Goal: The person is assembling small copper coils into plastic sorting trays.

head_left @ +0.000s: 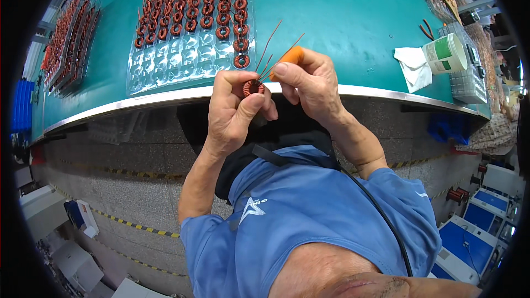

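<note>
Between the thumb and fingers of my left hand [232, 102] is a toroidal coil [253, 88], a small ring wound with reddish copper wire, held just off the table's near edge. Long copper wire ends [270, 45] stick up from it, leaning right. My right hand [312, 80] is pinched close beside the coil, thumb against the index finger, where the wires come out. Something orange [291, 58] covers or lies along that index finger; it looks like a finger cot. The wire's exact place within the right pinch is partly hidden.
A clear plastic tray [165, 66] on the green table [342, 16] holds rows of similar coils, with vacant pockets nearest me. Stacked trays of coils [72, 44] stand left. At right are a white-and-green cup [444, 54], a white cloth [413, 70] and pliers [426, 30].
</note>
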Motion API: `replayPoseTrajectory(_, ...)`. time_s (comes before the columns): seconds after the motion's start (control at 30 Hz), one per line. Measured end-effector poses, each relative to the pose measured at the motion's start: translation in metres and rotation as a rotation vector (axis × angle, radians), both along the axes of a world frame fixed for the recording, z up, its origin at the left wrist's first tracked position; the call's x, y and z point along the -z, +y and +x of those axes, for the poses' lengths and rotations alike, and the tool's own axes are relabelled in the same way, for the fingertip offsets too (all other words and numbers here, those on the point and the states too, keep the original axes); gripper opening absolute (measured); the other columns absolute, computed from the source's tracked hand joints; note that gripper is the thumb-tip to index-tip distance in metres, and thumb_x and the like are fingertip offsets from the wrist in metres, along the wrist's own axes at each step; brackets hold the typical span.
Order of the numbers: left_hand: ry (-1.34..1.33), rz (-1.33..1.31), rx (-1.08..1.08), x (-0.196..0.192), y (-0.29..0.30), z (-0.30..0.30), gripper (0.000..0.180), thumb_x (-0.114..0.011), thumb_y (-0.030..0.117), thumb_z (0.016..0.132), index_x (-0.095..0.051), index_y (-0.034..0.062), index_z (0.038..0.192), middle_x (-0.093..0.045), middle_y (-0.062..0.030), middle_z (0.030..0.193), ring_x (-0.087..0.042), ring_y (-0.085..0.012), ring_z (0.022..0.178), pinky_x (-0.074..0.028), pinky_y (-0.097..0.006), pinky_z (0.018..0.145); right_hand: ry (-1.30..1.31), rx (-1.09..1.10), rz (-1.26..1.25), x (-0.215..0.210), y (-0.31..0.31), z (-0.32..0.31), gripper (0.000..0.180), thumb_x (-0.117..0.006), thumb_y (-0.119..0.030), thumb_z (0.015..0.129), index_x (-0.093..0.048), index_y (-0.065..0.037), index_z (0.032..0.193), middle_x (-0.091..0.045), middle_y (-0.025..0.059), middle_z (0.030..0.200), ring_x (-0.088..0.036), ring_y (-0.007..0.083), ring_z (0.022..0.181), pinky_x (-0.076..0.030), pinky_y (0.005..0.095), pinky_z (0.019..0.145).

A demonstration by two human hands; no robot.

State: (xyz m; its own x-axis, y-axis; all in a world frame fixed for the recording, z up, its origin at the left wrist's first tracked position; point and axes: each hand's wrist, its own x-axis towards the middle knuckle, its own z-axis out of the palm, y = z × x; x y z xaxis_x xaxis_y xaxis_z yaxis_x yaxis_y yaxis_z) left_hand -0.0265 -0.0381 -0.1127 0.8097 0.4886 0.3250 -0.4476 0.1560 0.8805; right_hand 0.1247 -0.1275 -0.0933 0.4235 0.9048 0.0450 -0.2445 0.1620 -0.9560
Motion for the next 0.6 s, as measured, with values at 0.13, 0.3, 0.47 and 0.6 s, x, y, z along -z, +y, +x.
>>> replayPoseTrajectory(0.13, 0.071, 0.049, -0.079, 0.002, 0.003, -0.01, 0.029, -0.052, 0.013, 0.098, -0.036, 0.001, 0.119, -0.056, -0.0086, 0.082, -0.057, -0.0138, 0.069, -0.048, -0.026, 0.065, -0.119, 0.06, 0.027, -0.004, -0.005, -0.007, 0.021, -0.066, -0.018, 0.091, -0.065, 0.002, 0.098, -0.064, 0.0047, 0.072, -0.056, 0.007, 0.056, -0.045, 0.0206, 0.049)
replayPoseTrajectory(0.3, 0.199, 0.25, -0.179, 0.011, 0.004, -0.019, 0.027, -0.054, 0.013, 0.097, -0.041, -0.0002, 0.117, -0.059, -0.0068, 0.079, -0.058, -0.0116, 0.069, -0.048, -0.025, 0.065, -0.265, 0.079, 0.067, -0.003, -0.007, -0.011, 0.027, -0.066, -0.011, 0.091, -0.06, 0.002, 0.113, -0.066, 0.0076, 0.085, -0.058, 0.0074, 0.064, -0.048, 0.0195, 0.058)
replayPoseTrajectory(0.47, 0.264, 0.237, -0.135, 0.025, -0.003, -0.032, 0.031, -0.059, 0.016, 0.095, -0.043, -0.0002, 0.116, -0.062, -0.0068, 0.081, -0.061, -0.0117, 0.07, -0.05, -0.026, 0.064, -0.442, -0.001, 0.039, 0.003, -0.012, -0.013, 0.018, -0.068, -0.005, 0.087, -0.065, 0.003, 0.103, -0.068, 0.008, 0.085, -0.063, 0.0096, 0.067, -0.052, 0.0221, 0.06)
replayPoseTrajectory(0.6, 0.244, 0.148, -0.145, 0.028, -0.007, -0.04, 0.049, -0.06, 0.012, 0.094, -0.03, -0.0012, 0.131, -0.06, -0.0107, 0.087, -0.06, -0.014, 0.074, -0.051, -0.025, 0.067, -0.476, 0.019, 0.03, 0.002, -0.009, -0.011, 0.016, -0.068, -0.005, 0.087, -0.065, 0.004, 0.1, -0.069, 0.0098, 0.083, -0.063, 0.0106, 0.067, -0.053, 0.0224, 0.06)
